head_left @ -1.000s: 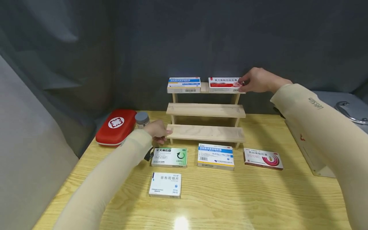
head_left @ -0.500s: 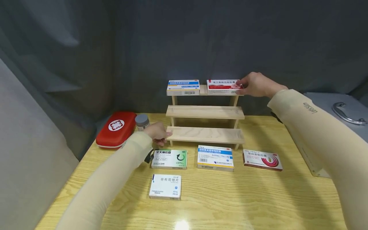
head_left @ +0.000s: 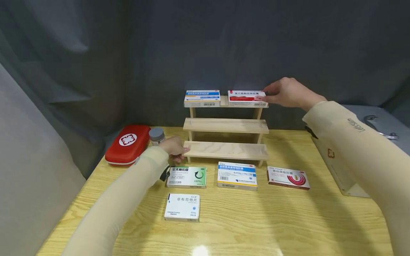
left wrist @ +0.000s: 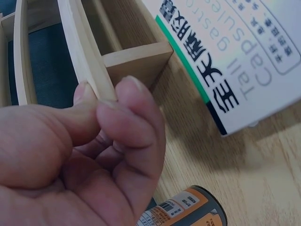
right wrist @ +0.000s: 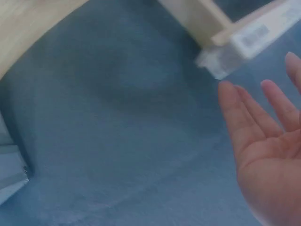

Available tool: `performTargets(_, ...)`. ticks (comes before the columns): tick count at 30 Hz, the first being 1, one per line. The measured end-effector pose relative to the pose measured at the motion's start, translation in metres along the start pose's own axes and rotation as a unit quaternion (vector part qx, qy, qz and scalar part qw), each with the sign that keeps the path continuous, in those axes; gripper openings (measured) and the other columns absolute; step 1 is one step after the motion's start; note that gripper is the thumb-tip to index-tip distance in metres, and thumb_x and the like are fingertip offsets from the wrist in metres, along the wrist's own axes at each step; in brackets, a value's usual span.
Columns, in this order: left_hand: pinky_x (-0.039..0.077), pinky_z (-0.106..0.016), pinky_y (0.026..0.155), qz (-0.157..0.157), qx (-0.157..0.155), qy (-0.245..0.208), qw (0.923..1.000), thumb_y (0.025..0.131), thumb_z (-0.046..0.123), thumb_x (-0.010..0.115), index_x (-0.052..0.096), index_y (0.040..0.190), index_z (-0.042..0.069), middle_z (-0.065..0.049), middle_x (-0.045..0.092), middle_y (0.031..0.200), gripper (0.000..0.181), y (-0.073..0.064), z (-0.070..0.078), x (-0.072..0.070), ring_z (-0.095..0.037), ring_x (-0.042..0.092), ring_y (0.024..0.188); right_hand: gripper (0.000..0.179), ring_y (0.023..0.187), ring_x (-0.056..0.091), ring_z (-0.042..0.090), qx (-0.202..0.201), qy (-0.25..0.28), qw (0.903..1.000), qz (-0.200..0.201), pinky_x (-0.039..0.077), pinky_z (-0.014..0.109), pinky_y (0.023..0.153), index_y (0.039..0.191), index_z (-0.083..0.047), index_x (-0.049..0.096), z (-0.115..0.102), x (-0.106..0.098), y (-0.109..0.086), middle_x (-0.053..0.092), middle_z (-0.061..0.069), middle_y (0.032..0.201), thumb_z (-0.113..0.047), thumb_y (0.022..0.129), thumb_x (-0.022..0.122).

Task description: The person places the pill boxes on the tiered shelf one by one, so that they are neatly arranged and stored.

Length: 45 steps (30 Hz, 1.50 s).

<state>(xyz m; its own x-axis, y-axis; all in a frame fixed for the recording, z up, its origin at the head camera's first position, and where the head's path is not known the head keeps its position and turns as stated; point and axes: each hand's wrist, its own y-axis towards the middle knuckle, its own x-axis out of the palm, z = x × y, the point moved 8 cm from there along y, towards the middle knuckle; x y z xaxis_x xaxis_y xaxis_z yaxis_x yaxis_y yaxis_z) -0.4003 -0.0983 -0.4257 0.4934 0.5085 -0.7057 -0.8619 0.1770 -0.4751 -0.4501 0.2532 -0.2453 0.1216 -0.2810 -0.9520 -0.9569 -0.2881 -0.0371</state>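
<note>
My left hand (head_left: 173, 146) pinches the left end of the lowest step of a three-tier wooden display stand (head_left: 227, 150); thumb and fingertips on the board show clearly in the left wrist view. On the top tier, a red-and-white medicine box (head_left: 244, 98) lies at the right, beside a blue-and-white medicine box (head_left: 201, 98) at the left. My right hand (head_left: 289, 93) is at the right end of the red-and-white box. In the right wrist view its fingers (right wrist: 240, 117) are spread, just off the box's corner (right wrist: 230, 59), holding nothing.
In front of the stand lie a green-and-white box (head_left: 186, 177), another blue-and-white box (head_left: 237, 176), a pink-ringed box (head_left: 288, 177) and a white box (head_left: 182, 207). A grey-capped bottle (head_left: 157, 136) and red first-aid case (head_left: 127, 145) stand left; a metal-handled case (head_left: 362, 117) stands right.
My right hand has let go of the red-and-white box and shifted slightly right of it. The left hand keeps its pinch on the stand.
</note>
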Motion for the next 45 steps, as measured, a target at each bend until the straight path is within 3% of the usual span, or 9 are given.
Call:
performTargets(4,0.055,-0.028,0.064,-0.005,0.0,-0.006,1.0,0.1,0.031,0.06,0.067,0.086,-0.004,-0.008,0.067,0.071,0.039,0.002,0.002,0.0,-0.01,0.06,0.052,0.057,0.121,0.054,0.036,-0.003,0.026,0.999,0.036,0.046,0.057,0.095,0.136,-0.006,0.059,-0.014,-0.012,-0.022,0.06,0.019,0.133,-0.045,0.096,0.063)
performTargets(8,0.056,-0.029,0.066,-0.011,0.005,-0.015,0.9998,0.101,0.03,0.059,0.067,0.092,-0.005,-0.009,0.067,0.075,0.038,0.004,0.002,-0.001,-0.01,0.06,0.051,0.045,0.103,0.06,0.029,-0.026,0.044,0.9951,0.085,0.051,0.048,0.081,0.128,-0.008,0.066,-0.037,-0.017,-0.048,0.066,0.016,0.121,-0.04,0.097,0.063)
performTargets(12,0.056,-0.027,0.064,-0.01,0.004,-0.025,0.9996,0.101,0.028,0.059,0.067,0.092,-0.006,-0.011,0.067,0.077,0.036,0.005,0.0,-0.004,-0.01,0.059,0.051,0.033,0.081,0.058,0.023,-0.063,0.064,0.9876,0.128,0.047,0.033,0.063,0.116,-0.009,0.073,-0.066,-0.009,-0.074,0.071,0.011,0.104,-0.034,0.095,0.067)
performTargets(15,0.054,-0.026,0.062,-0.013,0.005,-0.022,0.9997,0.102,0.028,0.058,0.067,0.09,-0.005,-0.009,0.066,0.073,0.037,0.004,0.001,-0.007,-0.01,0.059,0.051,0.023,0.071,0.056,0.019,-0.092,0.085,0.9824,0.139,0.043,0.028,0.056,0.108,-0.011,0.076,-0.086,0.009,-0.09,0.072,0.006,0.092,-0.028,0.094,0.07)
performTargets(27,0.051,-0.026,0.06,-0.018,0.009,-0.021,0.9996,0.101,0.029,0.059,0.067,0.085,-0.005,-0.008,0.066,0.069,0.038,0.009,0.001,-0.01,-0.01,0.059,0.051,0.014,0.067,0.061,0.004,-0.211,0.126,0.9667,0.069,0.051,0.024,0.059,0.101,-0.009,0.077,-0.152,0.126,-0.126,0.07,-0.007,0.084,-0.017,0.09,0.075)
performTargets(33,0.051,-0.026,0.061,-0.015,0.003,-0.013,0.9998,0.101,0.03,0.059,0.066,0.082,-0.003,-0.007,0.066,0.069,0.039,0.009,-0.001,-0.01,-0.01,0.059,0.052,0.018,0.072,0.064,0.006,-0.266,0.114,0.9565,0.037,0.051,0.02,0.063,0.103,-0.005,0.076,-0.181,0.175,-0.138,0.073,0.001,0.092,-0.016,0.089,0.076)
performTargets(38,0.053,-0.026,0.062,-0.012,-0.002,-0.012,0.9999,0.101,0.032,0.059,0.065,0.082,-0.001,-0.007,0.066,0.069,0.038,0.01,-0.002,-0.011,-0.009,0.059,0.051,0.041,0.099,0.066,0.022,-0.269,0.077,0.96,0.003,0.054,0.033,0.085,0.121,-0.002,0.068,-0.198,0.208,-0.147,0.069,0.011,0.114,-0.026,0.089,0.076)
performTargets(41,0.054,-0.027,0.063,-0.01,-0.003,-0.011,0.9999,0.101,0.033,0.059,0.066,0.084,-0.001,-0.008,0.068,0.071,0.039,0.01,-0.002,-0.011,-0.01,0.06,0.051,0.061,0.117,0.058,0.027,-0.253,0.06,0.9654,-0.018,0.047,0.041,0.1,0.134,-0.001,0.06,-0.204,0.225,-0.149,0.061,0.013,0.129,-0.037,0.087,0.076)
performTargets(45,0.053,-0.028,0.065,-0.011,-0.005,-0.016,0.9998,0.1,0.033,0.06,0.068,0.085,-0.002,-0.009,0.069,0.074,0.039,0.01,-0.003,-0.011,-0.011,0.062,0.054,0.077,0.124,0.052,0.031,-0.236,0.054,0.9695,-0.04,0.039,0.044,0.107,0.141,0.001,0.051,-0.211,0.241,-0.15,0.054,0.015,0.137,-0.045,0.084,0.077)
